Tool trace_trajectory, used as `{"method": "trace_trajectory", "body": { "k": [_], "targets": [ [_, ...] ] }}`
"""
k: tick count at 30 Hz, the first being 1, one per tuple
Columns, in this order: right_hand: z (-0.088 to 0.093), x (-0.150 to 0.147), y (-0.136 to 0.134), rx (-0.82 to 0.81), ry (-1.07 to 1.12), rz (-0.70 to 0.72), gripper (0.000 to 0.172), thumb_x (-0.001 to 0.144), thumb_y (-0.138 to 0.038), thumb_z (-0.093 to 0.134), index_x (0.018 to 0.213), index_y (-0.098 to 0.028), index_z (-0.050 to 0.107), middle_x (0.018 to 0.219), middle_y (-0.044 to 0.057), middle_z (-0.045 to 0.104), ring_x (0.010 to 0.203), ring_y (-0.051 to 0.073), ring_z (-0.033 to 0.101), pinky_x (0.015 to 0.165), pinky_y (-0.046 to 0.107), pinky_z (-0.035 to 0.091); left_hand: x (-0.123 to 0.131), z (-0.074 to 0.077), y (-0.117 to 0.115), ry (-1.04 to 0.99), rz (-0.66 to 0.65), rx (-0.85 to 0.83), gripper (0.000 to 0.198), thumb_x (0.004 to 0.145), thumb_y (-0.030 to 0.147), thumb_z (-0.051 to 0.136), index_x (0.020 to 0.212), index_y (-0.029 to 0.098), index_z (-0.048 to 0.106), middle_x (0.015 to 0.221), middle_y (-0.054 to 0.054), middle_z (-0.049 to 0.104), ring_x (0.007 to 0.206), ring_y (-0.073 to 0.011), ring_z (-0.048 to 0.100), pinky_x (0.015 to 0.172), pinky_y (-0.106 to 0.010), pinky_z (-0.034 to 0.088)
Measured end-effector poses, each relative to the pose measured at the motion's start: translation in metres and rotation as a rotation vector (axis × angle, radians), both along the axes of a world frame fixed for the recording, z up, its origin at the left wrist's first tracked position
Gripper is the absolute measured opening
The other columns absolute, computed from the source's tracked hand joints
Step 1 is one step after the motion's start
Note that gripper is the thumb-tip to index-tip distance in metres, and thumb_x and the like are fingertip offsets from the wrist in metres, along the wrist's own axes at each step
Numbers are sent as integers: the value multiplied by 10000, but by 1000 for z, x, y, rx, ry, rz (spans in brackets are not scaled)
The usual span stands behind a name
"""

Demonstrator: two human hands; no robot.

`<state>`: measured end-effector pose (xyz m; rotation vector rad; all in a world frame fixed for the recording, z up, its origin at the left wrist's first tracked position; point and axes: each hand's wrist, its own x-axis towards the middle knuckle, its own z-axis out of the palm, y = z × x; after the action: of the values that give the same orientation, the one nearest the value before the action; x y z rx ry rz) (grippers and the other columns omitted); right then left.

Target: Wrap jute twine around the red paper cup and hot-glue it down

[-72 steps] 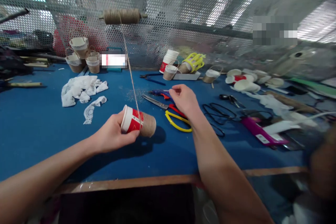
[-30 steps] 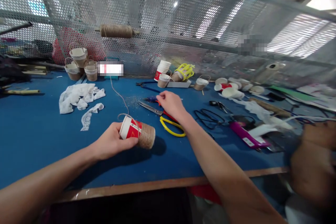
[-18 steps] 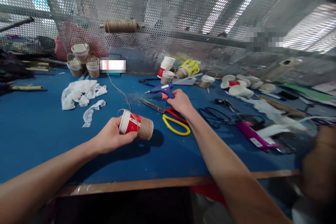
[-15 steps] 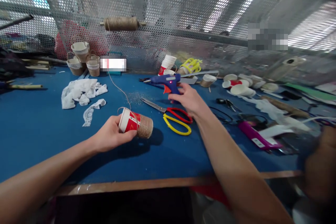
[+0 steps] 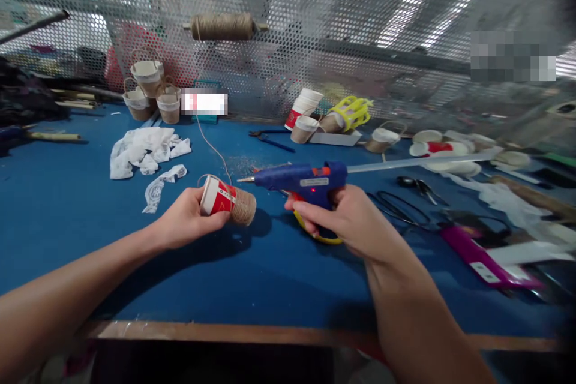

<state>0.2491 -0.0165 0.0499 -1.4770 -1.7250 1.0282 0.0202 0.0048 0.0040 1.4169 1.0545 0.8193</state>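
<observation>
My left hand (image 5: pixel 186 219) holds a red and white paper cup (image 5: pixel 219 197) on its side, its lower part wrapped in brown twine. A strand of twine (image 5: pixel 211 145) runs from the cup up to a spool (image 5: pixel 222 27). My right hand (image 5: pixel 335 216) grips a blue glue gun (image 5: pixel 294 177) by its handle, with a red light lit and a long clear glue stick (image 5: pixel 418 161) out of its back. The gun's nozzle points left, close to the cup but apart from it. Beneath my right hand, yellow-handled scissors (image 5: pixel 330 240) are mostly hidden.
White lace pieces (image 5: pixel 146 150) lie on the left of the blue table (image 5: pixel 252 288). Small twine baskets (image 5: pixel 147 75) are stacked behind them. Pliers (image 5: pixel 274 139), paper cups (image 5: pixel 301 109), keys (image 5: pixel 420 186) and a purple power strip (image 5: pixel 488 258) stand or lie farther back and right.
My right hand has closed on the glue gun, lifted it off the table and brought it nearer, over the scissors. The cup in my left hand has barely moved. The view has shifted slightly.
</observation>
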Motion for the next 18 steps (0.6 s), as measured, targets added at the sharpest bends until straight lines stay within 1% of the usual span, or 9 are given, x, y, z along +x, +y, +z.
{"method": "trace_trajectory", "body": {
  "k": [3,6,9,12,13,16,18],
  "targets": [
    [2,-1,-7,36,-191,-50,243,678,-373,639,545,-192,545,459,-4,553,426,117,512,442,245,431,-1,-2,2,-13,-3,-11,229,569,219,646,762,101,609,653,-12,621,579,-106,532,594,-222,452],
    [4,-3,-12,70,-305,-20,300,703,-396,599,494,-214,487,444,-19,541,416,121,502,436,249,420,-2,-3,2,-11,-29,-2,278,591,231,643,832,95,620,701,-28,648,601,-117,557,612,-234,468],
    [4,-5,-13,128,-388,23,313,735,-409,559,501,-223,467,415,-41,504,392,118,463,421,252,393,-2,-3,2,-9,-59,29,288,613,231,638,867,96,632,711,-27,657,595,-116,563,602,-228,474],
    [2,-5,-12,211,-449,39,312,746,-403,549,507,-225,459,394,-51,460,379,115,424,421,253,380,-2,-2,1,-11,-48,41,261,609,230,641,829,91,636,665,-17,642,561,-106,540,556,-212,461],
    [1,-4,-12,240,-461,46,293,749,-393,546,521,-224,472,409,-48,468,392,117,431,434,253,386,-2,-2,1,-15,-44,41,256,607,226,641,823,89,633,658,-15,637,556,-102,533,548,-208,455],
    [-2,-4,-12,324,-473,71,196,759,-353,532,620,-216,549,530,-26,559,486,134,498,507,253,424,-1,-2,1,-33,-54,39,254,604,208,638,827,87,627,662,-17,631,559,-98,524,551,-208,449],
    [-3,-4,-12,349,-473,90,181,763,-337,520,639,-213,562,576,-15,585,526,140,520,536,251,437,-1,-3,1,-41,-56,37,251,604,204,639,825,85,626,655,-19,629,555,-100,523,549,-213,450]
  ]
}}
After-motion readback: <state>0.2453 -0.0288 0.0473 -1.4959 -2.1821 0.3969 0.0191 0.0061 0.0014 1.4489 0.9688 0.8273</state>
